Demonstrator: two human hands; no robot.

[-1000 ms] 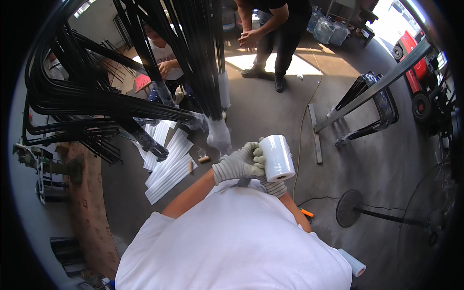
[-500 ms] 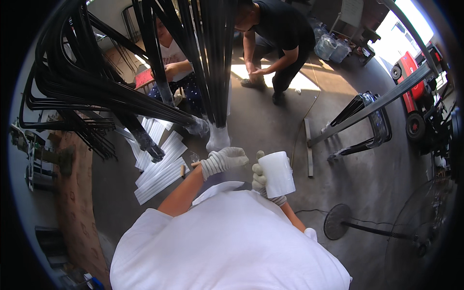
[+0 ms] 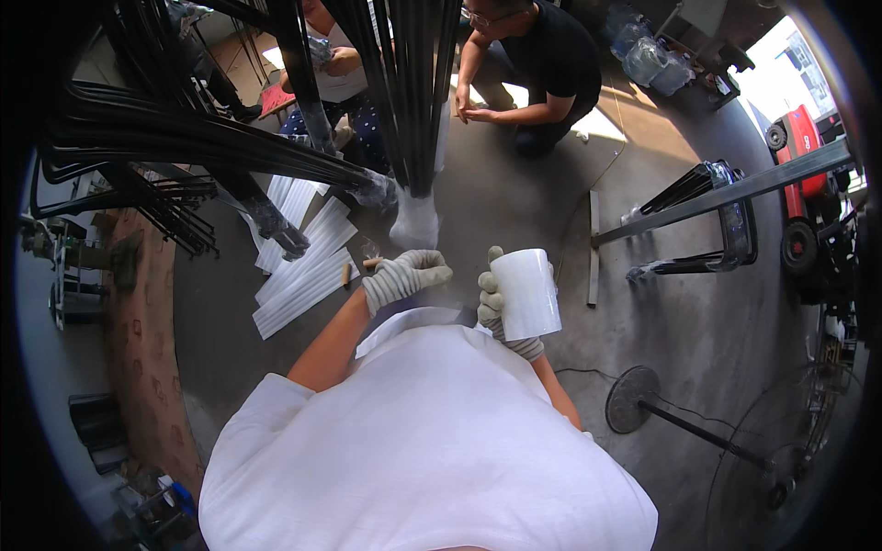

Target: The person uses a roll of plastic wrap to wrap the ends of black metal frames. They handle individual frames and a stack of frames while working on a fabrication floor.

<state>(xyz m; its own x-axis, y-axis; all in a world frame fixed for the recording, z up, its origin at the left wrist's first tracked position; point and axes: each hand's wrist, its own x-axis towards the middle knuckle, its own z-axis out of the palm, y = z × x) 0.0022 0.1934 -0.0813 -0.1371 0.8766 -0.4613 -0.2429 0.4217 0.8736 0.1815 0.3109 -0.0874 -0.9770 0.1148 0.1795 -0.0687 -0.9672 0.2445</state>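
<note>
My right hand (image 3: 492, 300), in a pale knit work glove, grips a roll of clear plastic stretch film (image 3: 530, 296) that stands nearly upright. To its left is my left hand (image 3: 412, 276), gloved alike, fingers and thumb pinched together. A faint haze between the hands may be film, but I cannot make out what the pinch holds. Just beyond my left hand, a bundle of black metal tubes (image 3: 415, 138) has its lower end wrapped in film (image 3: 415, 220). More bent black tube frames (image 3: 211, 133) lean at the left, some ends wrapped too.
White foam strips (image 3: 308, 285) and small cardboard cores (image 3: 346, 274) lie on the floor at left. A co-worker in black (image 3: 542, 69) crouches ahead; another person (image 3: 340, 92) sits behind the tubes. At right are a metal rail (image 3: 707, 204), wrapped black frames (image 3: 735, 220) and a fan base (image 3: 632, 399).
Both hands and the roll sit slightly higher in the picture as the view tilts. My left hand has shifted a little left, away from the roll. The crouching co-worker has lowered.
</note>
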